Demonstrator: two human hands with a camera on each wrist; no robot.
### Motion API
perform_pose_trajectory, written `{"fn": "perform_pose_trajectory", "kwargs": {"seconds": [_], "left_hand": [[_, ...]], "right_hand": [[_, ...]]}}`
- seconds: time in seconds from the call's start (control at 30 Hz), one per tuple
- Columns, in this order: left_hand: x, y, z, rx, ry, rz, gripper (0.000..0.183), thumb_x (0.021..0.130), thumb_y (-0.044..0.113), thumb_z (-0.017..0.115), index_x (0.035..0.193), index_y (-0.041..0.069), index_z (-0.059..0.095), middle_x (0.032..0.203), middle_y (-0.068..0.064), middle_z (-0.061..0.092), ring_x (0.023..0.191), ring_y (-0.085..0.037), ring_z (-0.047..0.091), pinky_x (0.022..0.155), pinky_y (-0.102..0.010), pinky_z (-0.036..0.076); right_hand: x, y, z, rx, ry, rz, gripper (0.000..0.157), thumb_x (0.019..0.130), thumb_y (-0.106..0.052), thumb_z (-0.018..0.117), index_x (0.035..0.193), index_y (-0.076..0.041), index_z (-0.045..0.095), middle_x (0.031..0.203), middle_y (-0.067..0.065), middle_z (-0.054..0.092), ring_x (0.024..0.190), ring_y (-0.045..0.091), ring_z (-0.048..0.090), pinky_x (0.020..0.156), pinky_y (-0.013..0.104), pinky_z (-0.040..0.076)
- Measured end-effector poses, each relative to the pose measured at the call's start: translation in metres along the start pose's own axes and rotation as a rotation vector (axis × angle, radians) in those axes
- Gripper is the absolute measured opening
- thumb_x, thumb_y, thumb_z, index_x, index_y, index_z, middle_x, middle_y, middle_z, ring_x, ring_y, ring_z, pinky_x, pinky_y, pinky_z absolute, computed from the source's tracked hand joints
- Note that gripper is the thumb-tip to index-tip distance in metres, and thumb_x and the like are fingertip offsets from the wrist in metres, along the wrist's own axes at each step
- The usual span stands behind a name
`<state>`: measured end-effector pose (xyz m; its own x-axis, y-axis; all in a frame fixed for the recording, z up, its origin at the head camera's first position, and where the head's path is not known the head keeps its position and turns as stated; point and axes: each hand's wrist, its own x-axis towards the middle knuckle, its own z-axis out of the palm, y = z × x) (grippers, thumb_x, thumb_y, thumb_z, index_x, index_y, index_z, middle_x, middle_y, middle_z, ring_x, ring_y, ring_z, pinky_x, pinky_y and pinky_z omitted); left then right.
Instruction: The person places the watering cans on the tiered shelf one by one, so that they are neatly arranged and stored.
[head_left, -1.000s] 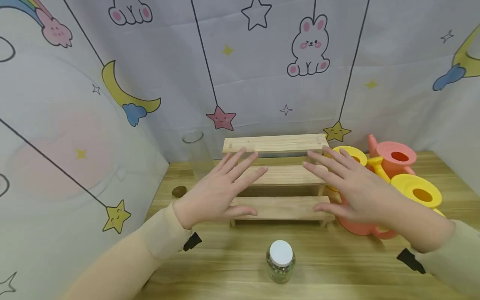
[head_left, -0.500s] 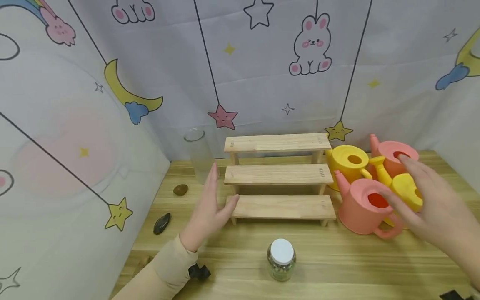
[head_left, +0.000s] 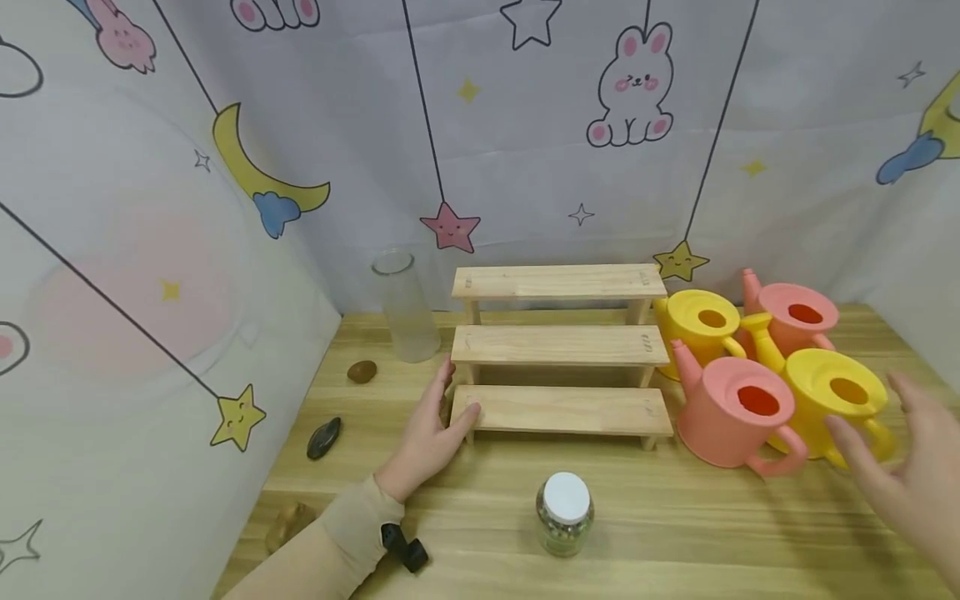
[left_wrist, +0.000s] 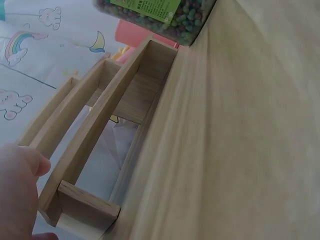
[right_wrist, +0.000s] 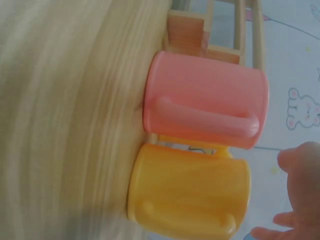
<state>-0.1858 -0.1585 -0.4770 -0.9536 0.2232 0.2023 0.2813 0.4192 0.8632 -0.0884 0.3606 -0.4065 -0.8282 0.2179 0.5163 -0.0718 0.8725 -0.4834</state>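
Observation:
A three-step wooden rack [head_left: 558, 408] stands in the middle of the table. My left hand [head_left: 423, 442] is at its left end, thumb over the lowest step and fingers extended along the side. In the left wrist view the thumb [left_wrist: 37, 162] lies close to the rack's end; whether it presses cannot be told. Right of the rack are a front pink watering can [head_left: 712, 425] and a front yellow watering can [head_left: 813, 408]. My right hand [head_left: 915, 492] hovers by the yellow one's handle side, thumb and fingers apart, holding nothing. The right wrist view shows it apart from both cans.
Another yellow watering can [head_left: 686, 321] and another pink one [head_left: 780, 304] stand behind. A white-lidded jar of small colored pebbles [head_left: 565, 529] is in front of the rack. At left are a clear glass cylinder [head_left: 408, 325], a brown stone [head_left: 362, 372], a black stone [head_left: 324, 438] and a tan lump [head_left: 288, 527].
Both hands, earlier raised over the rack, have parted. The left has come down to the rack's left end; the right has moved right and lower, past the watering cans. The objects keep their places.

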Motion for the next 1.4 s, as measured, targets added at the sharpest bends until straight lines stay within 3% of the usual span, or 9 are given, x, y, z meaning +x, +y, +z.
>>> {"fn": "perform_pose_trajectory", "kwargs": {"seconds": [0.07, 0.17, 0.3, 0.4, 0.47, 0.57, 0.7, 1.13, 1.4], "left_hand": [[0.001, -0.002, 0.0, -0.022, -0.013, -0.008, 0.087, 0.101, 0.044, 0.064, 0.166, 0.018, 0.013, 0.17, -0.004, 0.024, 0.157, -0.029, 0.027, 0.127, -0.053, 0.028], [0.002, -0.004, 0.001, -0.028, -0.029, -0.017, 0.081, 0.1, 0.042, 0.065, 0.164, 0.019, 0.021, 0.168, -0.005, 0.03, 0.156, -0.026, 0.03, 0.127, -0.048, 0.028], [0.002, -0.006, 0.002, 0.001, -0.033, -0.014, 0.074, 0.1, 0.044, 0.064, 0.162, 0.024, 0.028, 0.164, -0.003, 0.037, 0.155, -0.022, 0.033, 0.127, -0.047, 0.03], [0.001, -0.007, 0.003, 0.021, -0.025, -0.01, 0.07, 0.1, 0.045, 0.064, 0.16, 0.025, 0.033, 0.163, 0.0, 0.04, 0.154, -0.02, 0.035, 0.126, -0.046, 0.032], [0.001, -0.007, 0.003, 0.028, -0.021, -0.009, 0.069, 0.1, 0.045, 0.064, 0.159, 0.023, 0.037, 0.163, 0.0, 0.04, 0.153, -0.019, 0.036, 0.126, -0.045, 0.033], [0.001, -0.006, 0.004, 0.034, -0.016, -0.013, 0.068, 0.1, 0.046, 0.065, 0.158, 0.021, 0.04, 0.163, 0.0, 0.041, 0.153, -0.018, 0.037, 0.124, -0.044, 0.035], [0.001, -0.006, 0.005, 0.022, -0.022, -0.03, 0.067, 0.099, 0.046, 0.065, 0.157, 0.022, 0.04, 0.163, 0.001, 0.041, 0.152, -0.018, 0.038, 0.124, -0.044, 0.036], [0.002, -0.004, 0.004, 0.042, -0.023, -0.051, 0.068, 0.099, 0.046, 0.066, 0.156, 0.019, 0.043, 0.16, -0.004, 0.045, 0.15, -0.021, 0.043, 0.121, -0.043, 0.041], [0.002, -0.007, 0.002, 0.026, -0.022, -0.058, 0.07, 0.099, 0.047, 0.065, 0.157, 0.019, 0.041, 0.162, -0.004, 0.042, 0.151, -0.021, 0.04, 0.122, -0.043, 0.039]], "right_hand": [[-0.005, 0.004, 0.001, -0.035, -0.027, 0.068, 0.081, 0.099, -0.033, 0.066, 0.159, 0.006, 0.026, 0.153, 0.042, 0.035, 0.129, 0.066, 0.04, 0.113, 0.075, 0.028], [-0.012, 0.011, 0.002, -0.021, -0.078, 0.128, 0.081, 0.1, -0.031, 0.064, 0.159, 0.007, 0.023, 0.15, 0.045, 0.036, 0.115, 0.069, 0.046, 0.113, 0.033, 0.048], [-0.017, 0.023, 0.006, 0.108, -0.092, 0.11, 0.067, 0.101, -0.015, 0.061, 0.153, 0.013, 0.03, 0.135, 0.051, 0.046, 0.099, -0.005, 0.063, 0.07, -0.01, 0.029], [-0.017, 0.03, 0.009, 0.153, -0.069, 0.1, 0.054, 0.103, -0.007, 0.055, 0.147, 0.018, 0.036, 0.124, 0.053, 0.049, 0.09, -0.035, 0.02, 0.062, -0.011, 0.029], [-0.018, 0.033, 0.011, 0.167, -0.056, 0.09, 0.05, 0.104, -0.003, 0.051, 0.145, 0.021, 0.036, 0.121, 0.052, 0.05, 0.09, -0.036, 0.021, 0.062, -0.011, 0.03], [-0.017, 0.038, 0.011, 0.191, -0.041, 0.066, 0.042, 0.103, 0.002, 0.048, 0.137, 0.026, 0.041, 0.11, 0.005, 0.069, 0.088, -0.037, 0.028, 0.061, -0.01, 0.032], [-0.016, 0.043, 0.01, 0.199, -0.067, 0.069, 0.033, 0.103, 0.004, 0.046, 0.126, 0.028, 0.048, 0.094, -0.051, 0.035, 0.079, -0.035, 0.037, 0.057, -0.006, 0.037], [-0.018, 0.066, 0.022, 0.341, 0.053, 0.255, 0.027, 0.105, 0.003, 0.048, 0.097, -0.021, 0.059, 0.085, -0.053, 0.047, 0.078, -0.033, 0.046, 0.064, -0.008, 0.041], [-0.011, 0.149, 0.044, 0.348, 0.187, 0.138, 0.027, 0.108, -0.01, 0.047, 0.124, -0.027, 0.06, 0.107, -0.043, 0.054, 0.099, -0.025, 0.051, 0.084, -0.008, 0.039]]}}
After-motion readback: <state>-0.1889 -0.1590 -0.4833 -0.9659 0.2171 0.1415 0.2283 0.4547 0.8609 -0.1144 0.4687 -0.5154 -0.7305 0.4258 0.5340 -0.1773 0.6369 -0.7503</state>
